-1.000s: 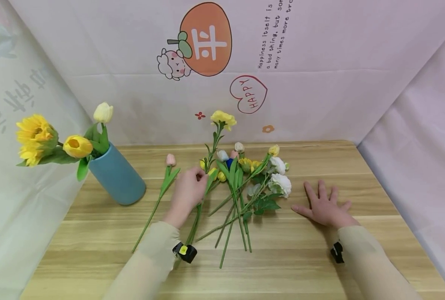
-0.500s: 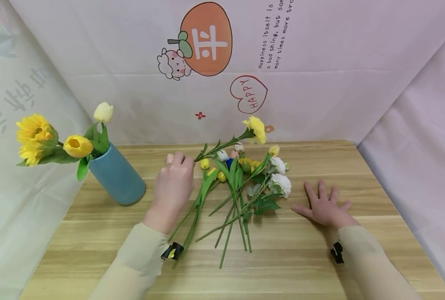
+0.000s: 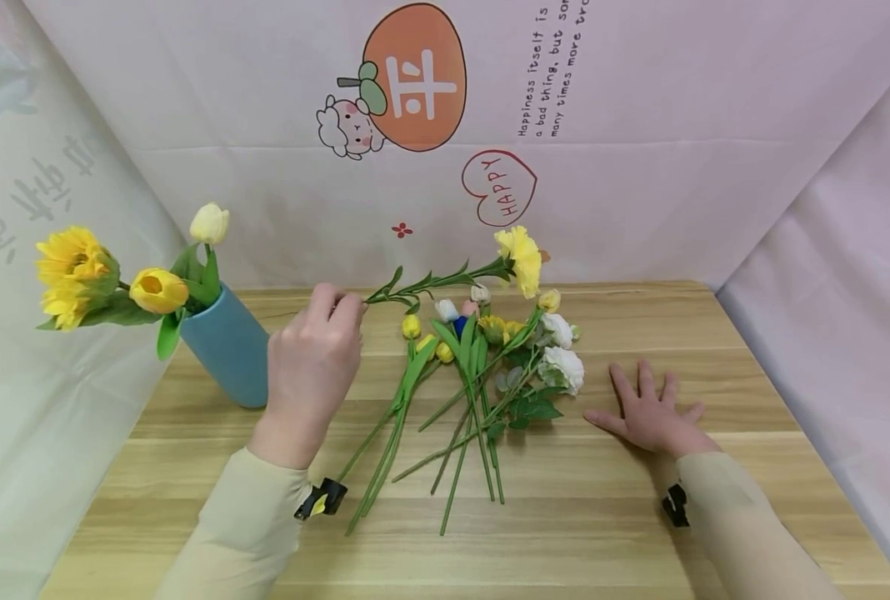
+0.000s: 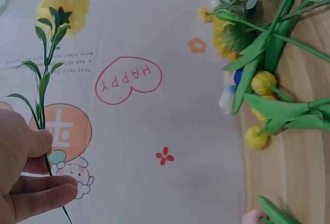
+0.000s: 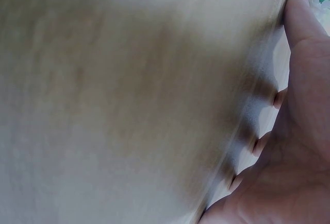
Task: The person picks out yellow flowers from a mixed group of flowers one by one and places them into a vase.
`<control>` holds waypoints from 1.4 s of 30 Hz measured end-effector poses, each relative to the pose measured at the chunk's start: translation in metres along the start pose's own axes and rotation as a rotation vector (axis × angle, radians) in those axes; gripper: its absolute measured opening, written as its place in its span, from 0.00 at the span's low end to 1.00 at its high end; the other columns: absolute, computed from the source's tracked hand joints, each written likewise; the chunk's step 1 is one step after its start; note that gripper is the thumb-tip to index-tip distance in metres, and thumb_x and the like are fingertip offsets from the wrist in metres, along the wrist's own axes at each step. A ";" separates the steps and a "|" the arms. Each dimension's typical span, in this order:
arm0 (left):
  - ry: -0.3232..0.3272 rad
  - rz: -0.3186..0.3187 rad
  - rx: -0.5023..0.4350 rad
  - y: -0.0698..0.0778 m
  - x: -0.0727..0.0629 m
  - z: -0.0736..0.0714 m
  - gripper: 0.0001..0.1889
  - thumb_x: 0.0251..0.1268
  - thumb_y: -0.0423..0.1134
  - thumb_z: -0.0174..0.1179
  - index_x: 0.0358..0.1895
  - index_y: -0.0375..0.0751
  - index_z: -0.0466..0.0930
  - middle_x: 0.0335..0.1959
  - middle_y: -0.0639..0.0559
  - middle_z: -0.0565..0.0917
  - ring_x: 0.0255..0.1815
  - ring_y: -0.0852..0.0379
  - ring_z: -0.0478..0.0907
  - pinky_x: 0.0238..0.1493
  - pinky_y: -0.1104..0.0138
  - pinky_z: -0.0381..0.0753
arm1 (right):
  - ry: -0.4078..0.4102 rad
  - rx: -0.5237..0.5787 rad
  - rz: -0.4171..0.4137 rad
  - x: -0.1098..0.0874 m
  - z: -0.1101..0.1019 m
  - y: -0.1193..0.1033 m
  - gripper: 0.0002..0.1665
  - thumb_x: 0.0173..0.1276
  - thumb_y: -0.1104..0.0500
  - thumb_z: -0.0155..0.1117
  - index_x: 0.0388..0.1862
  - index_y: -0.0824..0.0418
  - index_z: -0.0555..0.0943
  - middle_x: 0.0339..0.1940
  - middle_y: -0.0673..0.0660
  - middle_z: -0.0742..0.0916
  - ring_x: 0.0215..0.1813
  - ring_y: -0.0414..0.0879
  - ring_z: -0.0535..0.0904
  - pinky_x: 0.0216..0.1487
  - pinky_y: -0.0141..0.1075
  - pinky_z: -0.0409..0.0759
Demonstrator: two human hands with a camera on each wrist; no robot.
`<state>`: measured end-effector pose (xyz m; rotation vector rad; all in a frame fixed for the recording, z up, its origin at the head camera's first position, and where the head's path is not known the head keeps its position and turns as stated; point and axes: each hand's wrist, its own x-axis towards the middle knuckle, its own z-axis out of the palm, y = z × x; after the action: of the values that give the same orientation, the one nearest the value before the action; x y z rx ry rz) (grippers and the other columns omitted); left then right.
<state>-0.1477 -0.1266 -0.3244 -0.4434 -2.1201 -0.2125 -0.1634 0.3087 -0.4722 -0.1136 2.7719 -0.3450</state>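
Observation:
Between thumb and fingers my left hand (image 3: 313, 367) pinches the thin green stem of a yellow carnation (image 3: 520, 260), raised above the table with its bloom pointing right. The left wrist view shows the carnation (image 4: 63, 13) and its leafy stem running through the fingers. Just left of that hand, a blue vase (image 3: 223, 346) leans, partly hidden by the hand; a sunflower (image 3: 77, 265), a yellow tulip (image 3: 158, 290) and a white tulip (image 3: 209, 223) stand in it. My right hand (image 3: 649, 414) rests with fingers spread on the wooden table (image 3: 580, 517).
Several flowers lie mid-table: yellow tulips (image 3: 411, 327), a white tulip (image 3: 446, 311), and white roses (image 3: 561, 369) at the right of the pile. A pink tulip (image 4: 253, 217) shows at the left wrist view's bottom edge. A printed cloth (image 3: 610, 192) hangs behind the table.
My left hand has moved left toward the vase, carrying the carnation, whose stem has tilted from nearly upright to slanting right. My right hand has stayed put.

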 end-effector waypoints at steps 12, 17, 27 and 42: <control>0.102 -0.068 -0.040 -0.014 0.019 -0.020 0.11 0.76 0.35 0.59 0.36 0.31 0.85 0.35 0.39 0.81 0.14 0.45 0.75 0.15 0.53 0.77 | -0.001 0.001 -0.003 0.000 -0.001 0.000 0.64 0.68 0.20 0.49 0.84 0.61 0.44 0.78 0.82 0.41 0.72 0.91 0.32 0.49 0.91 0.37; 0.141 -0.097 -0.056 -0.023 0.025 -0.028 0.12 0.77 0.35 0.58 0.40 0.30 0.86 0.36 0.38 0.81 0.20 0.42 0.79 0.20 0.51 0.80 | -0.004 0.004 -0.007 -0.001 -0.003 -0.002 0.64 0.68 0.20 0.49 0.84 0.61 0.44 0.78 0.82 0.41 0.72 0.91 0.32 0.49 0.91 0.37; 0.137 -0.145 -0.118 -0.036 0.024 -0.028 0.12 0.76 0.34 0.58 0.39 0.26 0.86 0.35 0.35 0.81 0.28 0.40 0.82 0.26 0.50 0.83 | -0.004 -0.006 -0.007 -0.001 -0.003 -0.001 0.64 0.68 0.21 0.49 0.84 0.62 0.44 0.78 0.82 0.41 0.72 0.91 0.33 0.49 0.91 0.37; 0.197 -0.424 -0.132 -0.080 0.011 -0.024 0.14 0.75 0.40 0.62 0.44 0.30 0.88 0.34 0.33 0.82 0.34 0.37 0.81 0.43 0.50 0.76 | 0.006 -0.022 -0.005 0.001 0.002 0.001 0.65 0.67 0.19 0.48 0.84 0.61 0.44 0.79 0.82 0.42 0.72 0.91 0.33 0.49 0.91 0.38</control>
<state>-0.1664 -0.2052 -0.3003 -0.0381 -1.9902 -0.6168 -0.1638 0.3094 -0.4743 -0.1257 2.7826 -0.3165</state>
